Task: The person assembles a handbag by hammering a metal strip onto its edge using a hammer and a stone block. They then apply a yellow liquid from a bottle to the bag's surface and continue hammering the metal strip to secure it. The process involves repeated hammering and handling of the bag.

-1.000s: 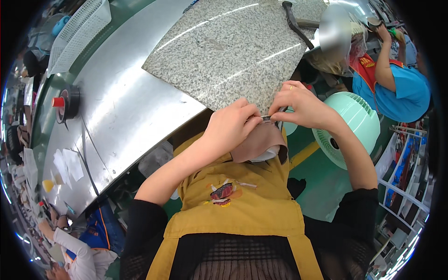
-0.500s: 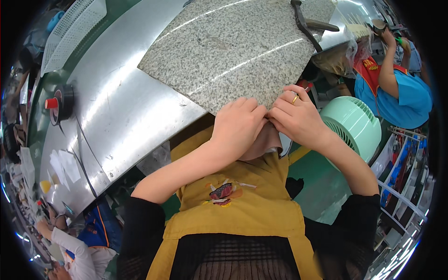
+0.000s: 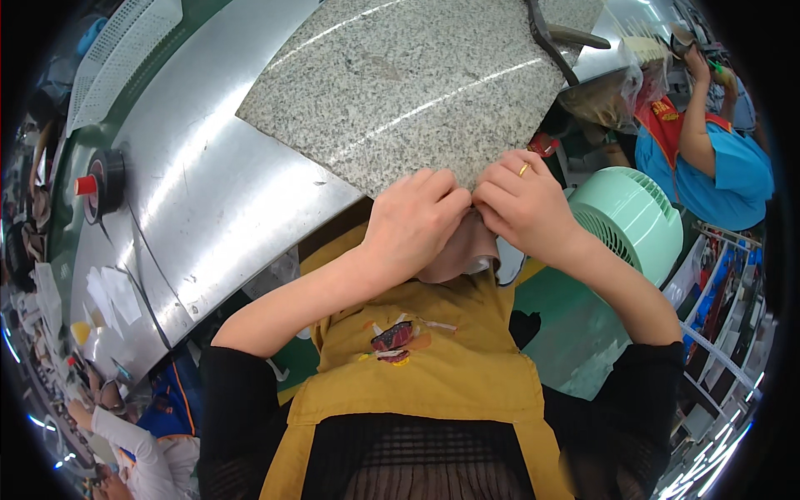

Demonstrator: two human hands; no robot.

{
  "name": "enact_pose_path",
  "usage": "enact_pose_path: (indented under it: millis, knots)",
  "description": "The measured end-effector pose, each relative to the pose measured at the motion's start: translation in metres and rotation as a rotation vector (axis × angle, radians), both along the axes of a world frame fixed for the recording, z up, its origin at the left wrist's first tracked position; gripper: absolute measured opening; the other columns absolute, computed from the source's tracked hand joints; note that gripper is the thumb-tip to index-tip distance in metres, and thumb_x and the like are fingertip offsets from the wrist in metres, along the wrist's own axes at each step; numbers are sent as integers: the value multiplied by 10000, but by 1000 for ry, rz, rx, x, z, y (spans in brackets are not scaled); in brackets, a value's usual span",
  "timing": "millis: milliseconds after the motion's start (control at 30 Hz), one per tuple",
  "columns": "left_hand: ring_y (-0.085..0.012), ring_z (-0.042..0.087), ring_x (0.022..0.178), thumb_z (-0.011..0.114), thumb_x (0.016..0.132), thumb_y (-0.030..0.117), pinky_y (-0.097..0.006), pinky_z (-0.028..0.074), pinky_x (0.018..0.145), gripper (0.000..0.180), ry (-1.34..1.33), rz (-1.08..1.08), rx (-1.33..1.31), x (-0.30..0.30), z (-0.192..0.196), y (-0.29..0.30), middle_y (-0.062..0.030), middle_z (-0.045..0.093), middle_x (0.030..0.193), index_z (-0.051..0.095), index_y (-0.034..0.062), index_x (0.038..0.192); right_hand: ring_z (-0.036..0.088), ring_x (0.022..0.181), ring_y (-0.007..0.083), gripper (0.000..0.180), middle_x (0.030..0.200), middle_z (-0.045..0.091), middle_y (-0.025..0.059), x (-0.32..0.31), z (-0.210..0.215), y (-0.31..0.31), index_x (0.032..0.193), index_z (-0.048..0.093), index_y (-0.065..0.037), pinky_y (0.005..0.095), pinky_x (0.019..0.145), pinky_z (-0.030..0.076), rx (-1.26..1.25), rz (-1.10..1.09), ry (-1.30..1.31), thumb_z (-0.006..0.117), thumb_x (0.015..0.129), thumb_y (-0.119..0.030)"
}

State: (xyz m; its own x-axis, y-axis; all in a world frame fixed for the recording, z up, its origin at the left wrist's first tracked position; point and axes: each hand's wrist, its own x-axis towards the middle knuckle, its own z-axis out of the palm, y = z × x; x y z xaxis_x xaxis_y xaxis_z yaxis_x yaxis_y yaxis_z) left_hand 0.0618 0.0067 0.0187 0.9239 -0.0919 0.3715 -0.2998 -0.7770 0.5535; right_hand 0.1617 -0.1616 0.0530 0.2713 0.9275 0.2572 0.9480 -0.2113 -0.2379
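Note:
My left hand (image 3: 412, 218) and my right hand (image 3: 529, 204) meet at the near edge of a speckled grey stone slab (image 3: 400, 92). Both have their fingers curled and pinched on the upper edge of a soft pinkish-brown piece (image 3: 457, 252) resembling leather. It hangs down over my mustard apron (image 3: 433, 350); my fingers hide its top edge, so its full shape does not show. A pale, dark-rimmed flap (image 3: 510, 260) shows beside it, under my right hand. A gold ring sits on a right finger.
The slab lies on a shiny metal table (image 3: 192, 192). A dark hammer-like tool (image 3: 552, 43) rests at its far right. A black round container with a red top (image 3: 102, 185) stands left. Right are a mint-green fan (image 3: 637, 217) and a co-worker in blue (image 3: 737, 171).
Both hands keep their pinch and shift slightly left, with the pinkish-brown piece between them. My left elbow swings outward. The view has shifted a little.

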Motion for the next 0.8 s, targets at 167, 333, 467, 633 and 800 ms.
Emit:
enact_pose_path:
  millis: [167, 333, 467, 633, 800]
  knots:
    - [-242, 564, 745, 667, 778, 109, -354, 470, 629, 106, 97, -61, -65, -4, 4, 9, -43, 547, 810, 649, 94, 882, 565, 907, 220, 159, 870, 557, 24, -2, -7, -5, 816, 571, -69, 402, 867, 440, 60, 92, -116, 659, 685, -85]
    - [-230, 570, 760, 676, 747, 73, -347, 477, 616, 212, 17, -155, 12, -3, 5, 12, -34, 564, 836, 668, 102, 957, 584, 880, 238, 150, 917, 603, 34, 16, 4, -7, 896, 622, -75, 376, 853, 454, 51, 53, 165, 682, 774, -138]
    - [-214, 560, 747, 682, 723, 54, -324, 482, 598, 264, -36, -169, 4, -2, 5, 15, -21, 555, 826, 672, 102, 982, 630, 862, 200, 220, 981, 650, 93, 86, 43, -7, 1071, 642, -54, 300, 753, 491, 217, -260, 515, 616, 902, -192]
    - [-197, 556, 762, 652, 727, 75, -310, 480, 573, 281, -85, -247, 74, 4, 0, 17, -18, 537, 845, 649, 91, 1007, 521, 1154, 344, 342, 1223, 566, 157, 211, 1, -35, 1239, 548, -55, 373, 996, 407, 36, -412, -30, 518, 900, -90]
    - [-180, 522, 759, 618, 723, 79, -268, 471, 553, 338, -148, -359, 214, 2, 1, 18, -40, 457, 822, 580, 51, 1058, 499, 1182, 351, 422, 1267, 535, 172, 278, -40, -37, 1271, 497, -42, 400, 997, 405, -289, -301, -220, 540, 851, -62]
